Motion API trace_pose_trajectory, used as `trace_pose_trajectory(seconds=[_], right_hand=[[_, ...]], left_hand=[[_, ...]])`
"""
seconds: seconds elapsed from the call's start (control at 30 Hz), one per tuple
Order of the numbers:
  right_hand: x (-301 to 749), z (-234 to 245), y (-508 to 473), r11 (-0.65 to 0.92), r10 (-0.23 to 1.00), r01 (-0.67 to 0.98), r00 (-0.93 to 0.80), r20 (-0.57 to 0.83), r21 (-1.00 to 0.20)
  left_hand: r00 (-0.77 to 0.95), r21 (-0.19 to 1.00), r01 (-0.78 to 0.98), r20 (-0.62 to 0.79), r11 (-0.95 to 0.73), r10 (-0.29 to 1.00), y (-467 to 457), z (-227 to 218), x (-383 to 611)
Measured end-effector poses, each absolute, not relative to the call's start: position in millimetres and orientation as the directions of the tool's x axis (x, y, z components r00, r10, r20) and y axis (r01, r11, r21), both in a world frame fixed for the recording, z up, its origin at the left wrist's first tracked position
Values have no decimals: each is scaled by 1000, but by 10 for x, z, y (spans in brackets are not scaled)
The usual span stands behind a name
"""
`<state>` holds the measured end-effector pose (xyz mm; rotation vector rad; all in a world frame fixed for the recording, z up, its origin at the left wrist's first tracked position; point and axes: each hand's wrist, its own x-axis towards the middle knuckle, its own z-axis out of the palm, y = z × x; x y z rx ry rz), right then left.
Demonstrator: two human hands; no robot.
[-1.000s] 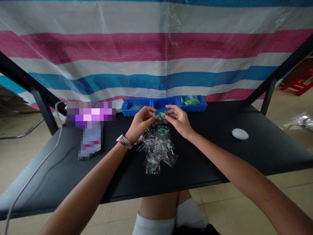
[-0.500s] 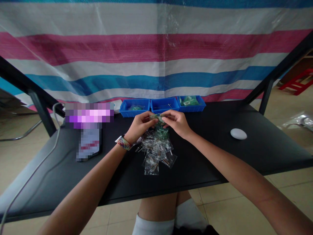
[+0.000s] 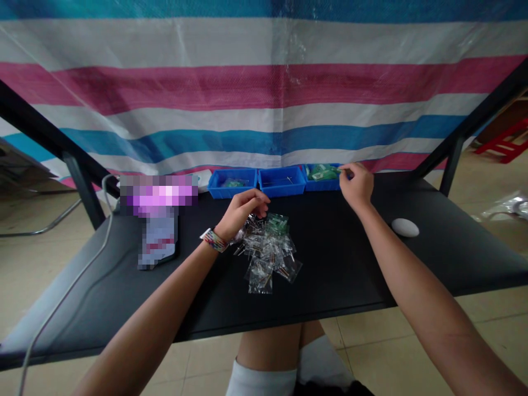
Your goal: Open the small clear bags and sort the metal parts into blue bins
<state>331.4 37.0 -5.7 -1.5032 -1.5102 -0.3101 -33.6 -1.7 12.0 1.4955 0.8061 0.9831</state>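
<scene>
My left hand (image 3: 246,210) hovers at the back of a pile of small clear plastic bags (image 3: 264,247), its fingers loosely bent and nothing visible in them. Thin metal pieces show inside several bags. On the pile's far side lies a green packet (image 3: 277,224). At the right end of the bins, my right hand (image 3: 357,182) is closed in a pinch over the edge of the right blue bin (image 3: 319,186). What its fingertips hold is too small to make out. Green packets (image 3: 324,171) lie in that bin.
The left blue bin (image 3: 231,193) holds a few small packets, and the middle blue bin (image 3: 281,190) has thin metal pieces. A blurred phone-like object (image 3: 159,236) lies left on the black table (image 3: 330,275). A white oval object (image 3: 405,227) lies right. A cable (image 3: 78,269) crosses the left side.
My hands have parted from a green packet they both held. The right hand has moved right to the right bin; the left has stayed by the pile. The view has shifted slightly.
</scene>
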Motion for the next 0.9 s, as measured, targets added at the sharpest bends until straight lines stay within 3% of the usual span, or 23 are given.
trace_pose_trajectory(seconds=[0.2, 0.37, 0.43, 0.53, 0.6, 0.7, 0.83, 0.9], right_hand=[[3189, -163, 376, 96, 727, 937, 164, 667, -335], [3097, -61, 296, 104, 662, 937, 186, 726, -335], [2948, 4, 217, 166, 627, 938, 138, 767, -305], [2540, 56, 57, 402, 675, 879, -96, 732, -255], [2218, 34, -51, 495, 749, 808, -210, 629, -319], [1862, -51, -157, 487, 870, 676, -324, 371, -553], [1812, -121, -136, 474, 877, 639, -405, 259, -606], [1899, -128, -75, 406, 899, 582, -393, 193, -704]], left_hand=[[303, 988, -68, 152, -138, 941, 40, 104, -379], [175, 979, -151, 164, -138, 971, 109, 91, -418], [160, 978, -159, 157, -131, 975, 117, 93, -420], [172, 981, -138, 156, -133, 973, 107, 100, -415], [198, 984, -108, 164, -145, 967, 90, 107, -409], [242, 984, -51, 176, -168, 954, 55, 117, -398], [290, 978, -9, 201, -207, 936, 21, 123, -383], [321, 973, 8, 215, -229, 923, 20, 119, -380]])
